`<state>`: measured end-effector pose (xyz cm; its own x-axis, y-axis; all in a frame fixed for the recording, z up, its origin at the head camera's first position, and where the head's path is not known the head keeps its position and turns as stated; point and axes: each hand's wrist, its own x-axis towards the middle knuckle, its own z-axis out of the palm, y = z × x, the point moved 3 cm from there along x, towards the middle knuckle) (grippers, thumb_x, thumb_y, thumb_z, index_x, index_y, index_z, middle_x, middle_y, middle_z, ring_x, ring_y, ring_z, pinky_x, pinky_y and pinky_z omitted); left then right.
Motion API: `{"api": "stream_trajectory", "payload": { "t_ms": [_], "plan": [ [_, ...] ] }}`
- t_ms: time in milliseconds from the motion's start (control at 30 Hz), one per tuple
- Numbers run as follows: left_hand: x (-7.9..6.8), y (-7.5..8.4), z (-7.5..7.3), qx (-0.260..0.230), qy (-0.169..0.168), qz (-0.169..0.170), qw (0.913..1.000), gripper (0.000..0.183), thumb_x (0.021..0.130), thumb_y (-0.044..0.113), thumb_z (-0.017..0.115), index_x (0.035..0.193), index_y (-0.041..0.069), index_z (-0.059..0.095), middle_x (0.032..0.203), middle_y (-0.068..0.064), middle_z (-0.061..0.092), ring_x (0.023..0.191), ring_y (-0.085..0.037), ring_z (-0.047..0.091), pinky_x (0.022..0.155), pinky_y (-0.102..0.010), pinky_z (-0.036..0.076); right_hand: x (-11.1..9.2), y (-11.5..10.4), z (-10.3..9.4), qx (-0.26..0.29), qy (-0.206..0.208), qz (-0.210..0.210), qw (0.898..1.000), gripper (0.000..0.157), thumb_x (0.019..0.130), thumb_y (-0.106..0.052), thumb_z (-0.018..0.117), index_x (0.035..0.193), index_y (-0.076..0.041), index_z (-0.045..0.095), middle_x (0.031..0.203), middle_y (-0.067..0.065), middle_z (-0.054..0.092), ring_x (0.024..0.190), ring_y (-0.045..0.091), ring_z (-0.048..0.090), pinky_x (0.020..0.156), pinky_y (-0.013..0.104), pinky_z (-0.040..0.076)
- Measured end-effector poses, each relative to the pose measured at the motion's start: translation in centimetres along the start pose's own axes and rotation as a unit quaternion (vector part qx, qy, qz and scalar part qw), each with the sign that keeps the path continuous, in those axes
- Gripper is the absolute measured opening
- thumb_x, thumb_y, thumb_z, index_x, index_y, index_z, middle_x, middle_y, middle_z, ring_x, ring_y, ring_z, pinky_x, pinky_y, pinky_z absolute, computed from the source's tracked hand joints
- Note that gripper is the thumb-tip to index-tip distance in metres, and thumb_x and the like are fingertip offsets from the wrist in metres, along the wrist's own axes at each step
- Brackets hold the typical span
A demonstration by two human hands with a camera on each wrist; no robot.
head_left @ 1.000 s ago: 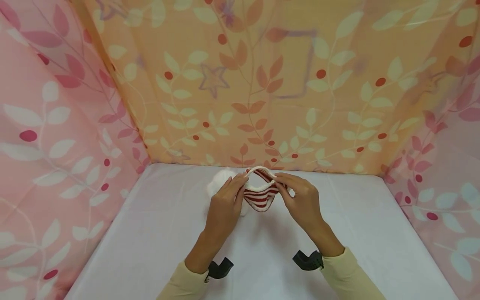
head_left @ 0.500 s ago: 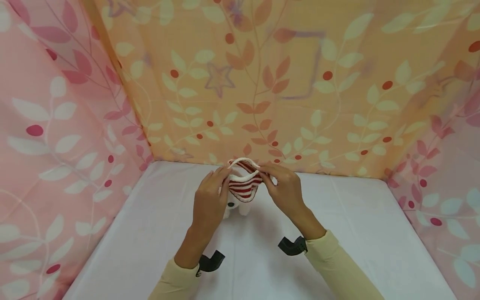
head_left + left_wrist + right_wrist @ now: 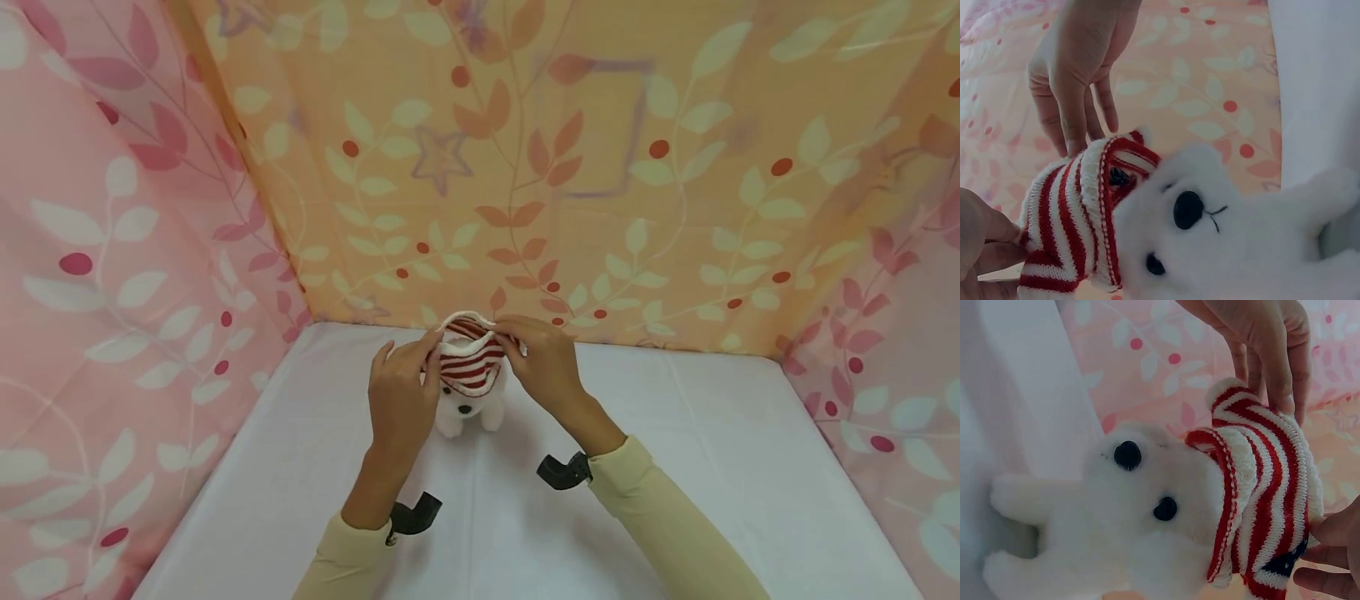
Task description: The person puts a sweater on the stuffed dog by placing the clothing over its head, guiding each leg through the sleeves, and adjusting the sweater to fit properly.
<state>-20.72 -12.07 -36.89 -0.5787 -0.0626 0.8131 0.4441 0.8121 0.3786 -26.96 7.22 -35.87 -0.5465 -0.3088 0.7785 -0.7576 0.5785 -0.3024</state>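
Observation:
A white plush toy [image 3: 465,414] with black eyes and nose stands upright on the table, facing me. Over the top of its head sits a small red-and-white striped knitted sweater [image 3: 471,367], its edge near the eyes. The sweater's white-rimmed upper opening is spread wide. My left hand [image 3: 399,396] pinches the rim on the left; my right hand [image 3: 543,362] pinches it on the right. In the right wrist view, my right hand [image 3: 1334,553] grips beside a dark blue dotted patch [image 3: 1285,559]. The left wrist view shows one eye inside the sweater's lower edge.
The white-covered table [image 3: 517,542] spreads around the toy. An orange leaf-patterned curtain [image 3: 480,167] hangs behind it, and pink curtains [image 3: 135,333] stand at both sides. Black wrist mounts [image 3: 564,472] jut from my sleeves.
Both hands have moved left with the sweater, bringing it over the plush toy's head. The toy's face, earlier hidden behind the left hand, now shows below the sweater.

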Motion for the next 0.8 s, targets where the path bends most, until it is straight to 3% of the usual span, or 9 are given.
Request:
{"api": "stream_trajectory", "payload": {
  "t_ms": [167,400,533,700,800],
  "plan": [
    [-0.1,-0.8,0.5,0.007,-0.004,-0.014,0.9999,0.024,0.097,0.007,0.068,0.119,0.007,0.075,0.088,-0.009,0.075,0.079,-0.025,0.068,0.108,-0.059,0.039,0.4,-0.2,0.3,-0.005,-0.01,-0.005,1.0,0.013,0.089,-0.005,0.077,0.103,-0.006,0.08,0.106,0.005,0.076,0.075,0.013,0.063,0.062,0.028,0.051],
    [-0.4,-1.7,1.2,0.021,-0.032,-0.033,0.9987,0.025,0.099,0.009,0.065,0.123,0.009,0.074,0.101,-0.011,0.076,0.089,-0.027,0.071,0.11,-0.058,0.036,0.3,-0.1,1.2,-0.004,-0.016,-0.013,1.0,0.013,0.09,-0.006,0.077,0.102,-0.007,0.08,0.104,0.004,0.077,0.092,0.019,0.073,0.074,0.039,0.057],
    [-0.6,-1.9,1.4,0.026,-0.036,-0.036,0.9984,0.026,0.098,0.01,0.066,0.123,0.009,0.074,0.104,-0.012,0.076,0.093,-0.028,0.071,0.11,-0.059,0.036,0.2,0.0,1.7,-0.003,-0.028,-0.009,1.0,0.012,0.089,-0.006,0.077,0.102,-0.007,0.08,0.104,0.004,0.077,0.094,0.019,0.073,0.075,0.038,0.058],
    [-0.7,-2.1,1.5,0.017,-0.041,-0.036,0.9984,0.028,0.097,0.008,0.067,0.125,0.008,0.072,0.101,-0.011,0.076,0.086,-0.027,0.069,0.11,-0.06,0.035,-0.1,0.2,1.8,-0.006,-0.04,-0.004,0.999,0.018,0.091,-0.011,0.077,0.109,-0.007,0.079,0.108,0.006,0.076,0.088,0.017,0.07,0.07,0.035,0.056],
    [-0.8,-2.2,1.5,0.003,-0.046,-0.034,0.9983,0.032,0.096,0.006,0.068,0.128,0.007,0.07,0.093,-0.01,0.074,0.079,-0.024,0.066,0.11,-0.062,0.035,-0.5,0.5,1.5,0.009,-0.015,0.009,1.0,0.025,0.092,-0.013,0.075,0.116,-0.007,0.076,0.112,0.007,0.074,0.087,0.018,0.067,0.069,0.036,0.055]
  ]
}}
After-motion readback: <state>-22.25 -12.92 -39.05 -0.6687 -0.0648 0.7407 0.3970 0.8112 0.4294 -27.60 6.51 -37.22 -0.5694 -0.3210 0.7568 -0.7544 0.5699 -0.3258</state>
